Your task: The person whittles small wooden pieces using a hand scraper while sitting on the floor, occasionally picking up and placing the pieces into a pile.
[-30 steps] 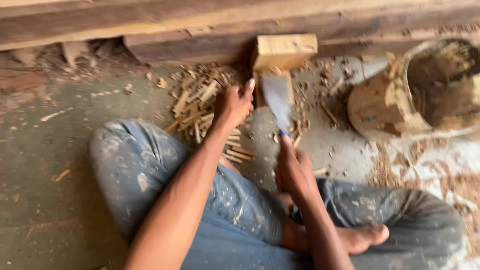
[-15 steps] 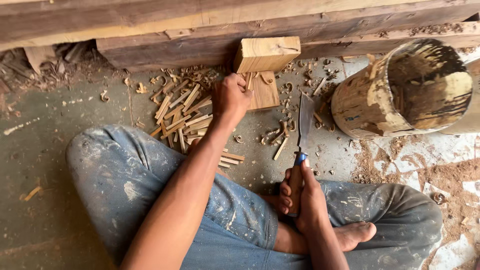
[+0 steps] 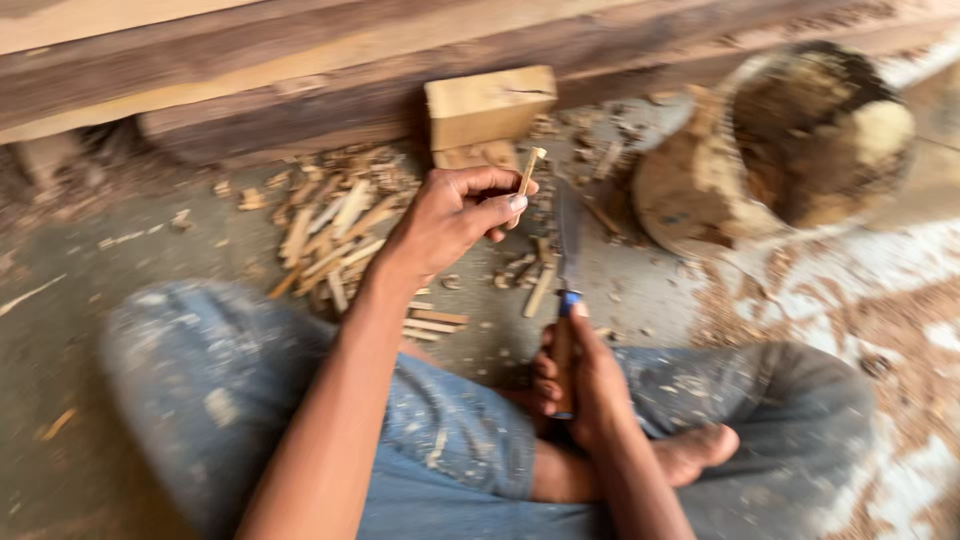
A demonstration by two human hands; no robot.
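My left hand (image 3: 450, 222) is closed around a thin pale wooden stick (image 3: 528, 171), pinching it between thumb and fingers so that its upper end pokes up and to the right above my knuckles. My right hand (image 3: 580, 375) is wrapped tight round the handle of a long flat-bladed knife with a blue band at the collar (image 3: 568, 262); the blade points away from me, just to the right of the stick and apart from it. I sit cross-legged in dusty blue jeans (image 3: 440, 450), my bare foot (image 3: 700, 452) tucked near my right wrist. On the floor left of my left hand lies a scatter of split wooden slivers (image 3: 330, 230). Farther off stands a squared pale wooden block (image 3: 490, 105) against a long dark timber beam (image 3: 300, 90). To the far right sits a hollowed round log (image 3: 790, 150), blurred.
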